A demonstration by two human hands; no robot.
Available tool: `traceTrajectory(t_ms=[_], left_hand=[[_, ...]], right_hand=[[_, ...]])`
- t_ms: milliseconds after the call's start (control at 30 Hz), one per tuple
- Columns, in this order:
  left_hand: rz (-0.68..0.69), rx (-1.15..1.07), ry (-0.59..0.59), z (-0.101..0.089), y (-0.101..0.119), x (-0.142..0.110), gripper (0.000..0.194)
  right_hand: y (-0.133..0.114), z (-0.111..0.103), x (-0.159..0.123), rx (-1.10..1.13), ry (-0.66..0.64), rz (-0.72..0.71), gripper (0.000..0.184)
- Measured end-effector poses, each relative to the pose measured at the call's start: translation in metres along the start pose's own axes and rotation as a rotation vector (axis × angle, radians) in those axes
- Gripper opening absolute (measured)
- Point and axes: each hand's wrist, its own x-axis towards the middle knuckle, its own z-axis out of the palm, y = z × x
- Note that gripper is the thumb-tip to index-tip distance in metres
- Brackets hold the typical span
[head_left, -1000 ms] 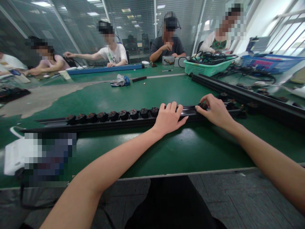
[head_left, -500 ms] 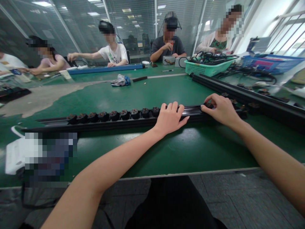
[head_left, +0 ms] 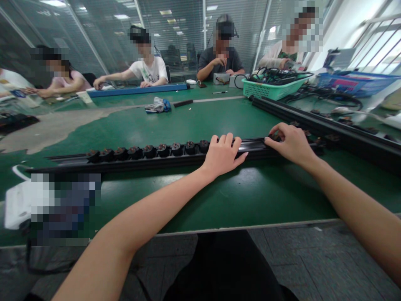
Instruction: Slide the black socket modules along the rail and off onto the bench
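While left hand (head_left: 222, 155) splays, right hand (head_left: 290, 143) pinches socket (head_left: 275, 137)

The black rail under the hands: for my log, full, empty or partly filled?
Partly filled: black modules line the rail left of the left hand; a bare stretch separates it from the right hand.

Bare forearms (head_left: 156, 205), bare slim fingers (head_left: 229, 140), black clothing (head_left: 225, 267) over the lap

Left fingers (head_left: 229, 138) over black rail (head_left: 156, 164)
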Motion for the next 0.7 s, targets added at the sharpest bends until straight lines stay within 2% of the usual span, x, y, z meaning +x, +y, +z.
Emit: traceTrajectory(t_ms=[700], left_hand=[[-0.013, 0.003, -0.006, -0.0004, 0.0012, 0.0005, 0.055]], right_hand=[[0.002, 0.0012, 0.002, -0.022, -0.019, 0.061, 0.018]])
